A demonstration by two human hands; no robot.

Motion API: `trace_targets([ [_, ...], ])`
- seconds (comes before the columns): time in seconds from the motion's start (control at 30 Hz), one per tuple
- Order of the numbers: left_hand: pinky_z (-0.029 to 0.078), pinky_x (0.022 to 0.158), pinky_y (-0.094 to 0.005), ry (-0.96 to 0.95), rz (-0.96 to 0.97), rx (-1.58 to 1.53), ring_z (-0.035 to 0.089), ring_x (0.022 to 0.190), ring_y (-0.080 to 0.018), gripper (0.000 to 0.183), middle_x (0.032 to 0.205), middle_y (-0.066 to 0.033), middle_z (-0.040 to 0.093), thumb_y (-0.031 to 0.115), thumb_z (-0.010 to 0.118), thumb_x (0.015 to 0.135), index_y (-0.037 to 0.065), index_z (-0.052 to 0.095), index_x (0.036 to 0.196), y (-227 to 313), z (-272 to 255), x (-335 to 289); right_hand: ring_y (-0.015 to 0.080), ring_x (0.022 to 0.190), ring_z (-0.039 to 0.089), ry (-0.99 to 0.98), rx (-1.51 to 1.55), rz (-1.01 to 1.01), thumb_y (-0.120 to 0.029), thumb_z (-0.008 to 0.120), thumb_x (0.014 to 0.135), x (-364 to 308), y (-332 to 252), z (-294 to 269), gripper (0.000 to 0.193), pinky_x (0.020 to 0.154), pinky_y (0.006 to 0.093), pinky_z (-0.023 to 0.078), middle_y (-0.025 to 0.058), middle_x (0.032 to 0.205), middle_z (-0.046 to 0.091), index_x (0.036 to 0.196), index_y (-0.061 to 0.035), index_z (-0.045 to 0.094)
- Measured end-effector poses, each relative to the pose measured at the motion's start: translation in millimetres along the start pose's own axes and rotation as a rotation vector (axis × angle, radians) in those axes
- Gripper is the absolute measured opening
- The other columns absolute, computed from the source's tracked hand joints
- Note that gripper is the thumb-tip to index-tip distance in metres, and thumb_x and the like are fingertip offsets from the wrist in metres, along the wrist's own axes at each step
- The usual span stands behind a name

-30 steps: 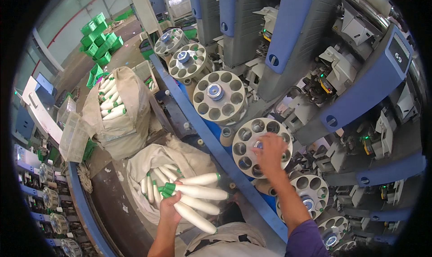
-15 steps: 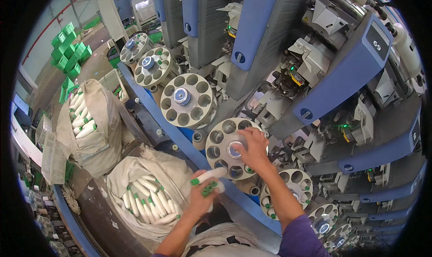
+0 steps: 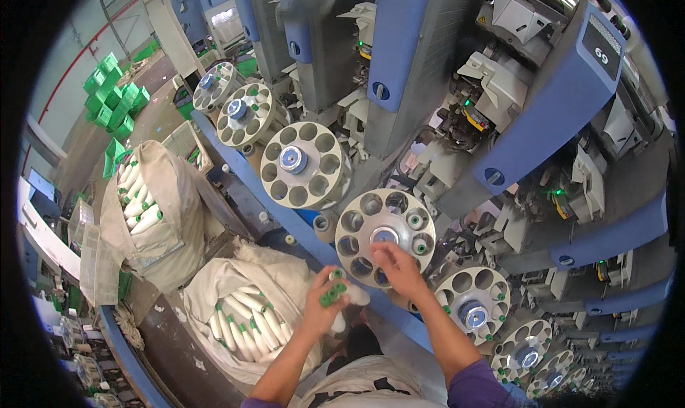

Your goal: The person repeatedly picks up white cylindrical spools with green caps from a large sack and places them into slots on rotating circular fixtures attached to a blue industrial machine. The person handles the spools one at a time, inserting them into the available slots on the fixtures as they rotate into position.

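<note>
My left hand (image 3: 322, 304) is closed around several white yarn bobbins (image 3: 357, 295), whose green tube ends point up past my fingers. It is just left of a round bobbin magazine (image 3: 347, 222), a pale disc with a ring of holes. My right hand (image 3: 401, 271) is over the near edge of this magazine, by its silver hub, with loosely bent fingers and no bobbin visible in them. Green-tipped bobbins (image 3: 420, 249) sit in holes on the disc's right side; other holes look unfilled. Below my left hand stands a cloth sack (image 3: 214, 279) of white bobbins with green ends.
A second bobbin sack (image 3: 175, 229) stands farther left. Similar magazines (image 3: 303, 192) line a blue rail (image 3: 285, 226), extending toward both far left and lower right. Blue-and-grey machine units (image 3: 542, 115) rise on the right. Green crates (image 3: 114, 97) are stacked at far left.
My right hand has drawn back from over the magazine's hub toward its near edge. The bobbin that stuck out sideways in my left hand is now bunched with the others. The view has shifted slightly.
</note>
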State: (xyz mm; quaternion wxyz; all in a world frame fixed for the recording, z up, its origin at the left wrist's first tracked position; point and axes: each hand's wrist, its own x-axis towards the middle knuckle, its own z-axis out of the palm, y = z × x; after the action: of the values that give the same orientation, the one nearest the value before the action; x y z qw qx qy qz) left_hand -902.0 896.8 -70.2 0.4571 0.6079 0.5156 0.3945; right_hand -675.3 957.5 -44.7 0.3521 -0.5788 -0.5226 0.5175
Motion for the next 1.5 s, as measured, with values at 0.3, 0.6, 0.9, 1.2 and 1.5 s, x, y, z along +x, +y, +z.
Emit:
trace_targets([
  [0.3, 0.042, 0.112, -0.0419, -0.007, 0.047, -0.322, 0.055, 0.133, -0.0305, 0.032, 0.149, -0.0151, 0.051, 0.011, 0.078, 0.082, 0.003, 0.075, 0.113, 10.6, 0.9, 7.2, 0.0113, 0.088, 0.064, 0.128, 0.331, -0.087, -0.028, 0.057, 0.110, -16.5, 1.6, -17.7, 0.031, 0.084, 0.0280, 0.054, 0.0036, 0.101, 0.070, 0.117, -0.0003, 0.069],
  [0.6, 0.048, 0.110, -0.0498, 0.161, -0.519, -1.156, 0.064, 0.119, -0.0340, 0.036, 0.129, -0.0173, 0.068, 0.007, 0.072, 0.092, 0.006, 0.060, 0.126, 9.6, -48.3, -11.0, 0.0444, 0.111, 0.068, -0.476, -0.224, -0.194, -0.034, 0.058, 0.106, -38.7, -31.9, 39.2, 0.049, 0.094, 0.0462, 0.053, 0.0281, 0.122, 0.068, 0.146, -0.0050, 0.051],
  [0.9, 0.045, 0.114, -0.0573, 0.436, -0.415, -1.274, 0.059, 0.126, -0.0363, 0.041, 0.132, -0.0168, 0.065, 0.015, 0.074, 0.095, 0.009, 0.057, 0.132, -11.7, -130.5, -39.6, 0.0199, 0.090, 0.065, -0.298, 0.499, 0.058, -0.027, 0.053, 0.111, -47.3, 32.2, 14.6, 0.028, 0.081, 0.0354, 0.051, 0.0074, 0.093, 0.068, 0.101, -0.0038, 0.065],
  [1.2, 0.048, 0.108, -0.0425, 0.500, -0.261, -1.076, 0.061, 0.123, -0.0276, 0.036, 0.143, -0.0096, 0.060, -0.007, 0.067, 0.086, 0.006, 0.065, 0.120, -5.2, -36.8, 34.5, 0.0132, 0.057, 0.044, -0.075, 1.569, 0.004, -0.034, 0.053, 0.111, 37.6, -47.4, -8.3, 0.027, 0.061, 0.0273, 0.040, -0.0025, 0.074, 0.053, 0.096, -0.0129, 0.061],
  [1.5, 0.051, 0.104, -0.0669, 0.305, -0.466, -1.190, 0.067, 0.110, -0.0477, 0.029, 0.112, -0.0202, 0.072, 0.027, 0.072, 0.097, 0.002, 0.064, 0.110, 1.8, -102.2, 10.5, 0.0309, 0.087, 0.066, -0.250, -0.306, -0.536, -0.011, 0.054, 0.101, -26.7, -31.9, 77.2, 0.020, 0.083, 0.0394, 0.053, 0.0119, 0.090, 0.066, 0.114, -0.0002, 0.066],
])
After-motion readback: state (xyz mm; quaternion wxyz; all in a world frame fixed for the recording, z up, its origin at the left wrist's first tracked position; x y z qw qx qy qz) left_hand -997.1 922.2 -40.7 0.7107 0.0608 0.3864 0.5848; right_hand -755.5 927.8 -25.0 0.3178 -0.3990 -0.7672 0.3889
